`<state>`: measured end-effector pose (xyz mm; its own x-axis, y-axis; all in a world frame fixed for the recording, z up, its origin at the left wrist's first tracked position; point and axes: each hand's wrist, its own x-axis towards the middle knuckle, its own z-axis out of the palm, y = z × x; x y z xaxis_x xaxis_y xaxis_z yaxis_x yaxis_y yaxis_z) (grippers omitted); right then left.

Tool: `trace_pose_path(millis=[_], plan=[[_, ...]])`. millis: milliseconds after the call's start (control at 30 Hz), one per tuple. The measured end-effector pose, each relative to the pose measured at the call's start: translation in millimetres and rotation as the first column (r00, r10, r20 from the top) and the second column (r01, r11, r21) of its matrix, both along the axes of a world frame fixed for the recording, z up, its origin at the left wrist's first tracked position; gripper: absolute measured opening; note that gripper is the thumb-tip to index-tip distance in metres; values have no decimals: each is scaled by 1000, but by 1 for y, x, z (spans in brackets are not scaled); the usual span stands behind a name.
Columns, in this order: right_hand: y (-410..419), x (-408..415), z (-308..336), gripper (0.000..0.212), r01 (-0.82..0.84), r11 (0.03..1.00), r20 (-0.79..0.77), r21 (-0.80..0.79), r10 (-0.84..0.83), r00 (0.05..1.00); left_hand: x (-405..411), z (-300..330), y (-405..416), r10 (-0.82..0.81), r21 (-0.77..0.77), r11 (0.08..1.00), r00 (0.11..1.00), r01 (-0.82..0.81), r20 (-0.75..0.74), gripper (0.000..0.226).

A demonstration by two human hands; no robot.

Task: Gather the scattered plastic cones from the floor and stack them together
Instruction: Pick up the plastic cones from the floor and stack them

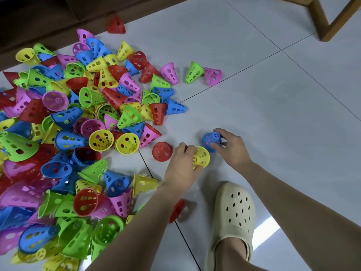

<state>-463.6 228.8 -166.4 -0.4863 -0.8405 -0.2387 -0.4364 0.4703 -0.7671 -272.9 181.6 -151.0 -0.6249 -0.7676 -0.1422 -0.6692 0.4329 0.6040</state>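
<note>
A big heap of perforated plastic cones (78, 124) in red, yellow, green, blue and pink covers the left of the tiled floor. My left hand (182, 163) grips a yellow cone (202, 156) lying on its side, its wide mouth facing right. Just right of it, my right hand (231, 145) holds a blue cone (210, 139) that stands on the floor, fingers curled round its narrow top. A red cone (162, 151) sits upright on the floor just left of my left hand. A green cone (194, 72) and a pink cone (213, 76) lie apart farther back.
My foot in a cream clog (233, 216) stands on the floor below my hands. A red cone (176, 211) lies beside my left forearm. Another red cone (116, 25) lies by dark wooden furniture (48, 18) at the back. A wooden leg (322, 22) stands at the top right.
</note>
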Motion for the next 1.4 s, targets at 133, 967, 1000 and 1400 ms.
trace_pose_path(millis=[133, 967, 1000, 1400], plan=[[3, -5, -1, 55, -48, 997, -21, 62, 49, 999, -8, -10, 2, -99, 61, 994, 979, 90, 177, 49], [-55, 97, 36, 48, -553, 833, -174, 11, 547, 819, 127, -2, -86, 604, 37, 797, 797, -603, -9, 84], [-62, 100, 34, 52, -602, 797, -187, 50, 600, 778, 126, -4, -89, 579, 4, 815, 815, -579, 14, 88], [-72, 117, 3, 47, -679, 638, -110, 362, 753, 649, 133, -5, -74, 406, -207, 904, 902, -374, 144, 64]])
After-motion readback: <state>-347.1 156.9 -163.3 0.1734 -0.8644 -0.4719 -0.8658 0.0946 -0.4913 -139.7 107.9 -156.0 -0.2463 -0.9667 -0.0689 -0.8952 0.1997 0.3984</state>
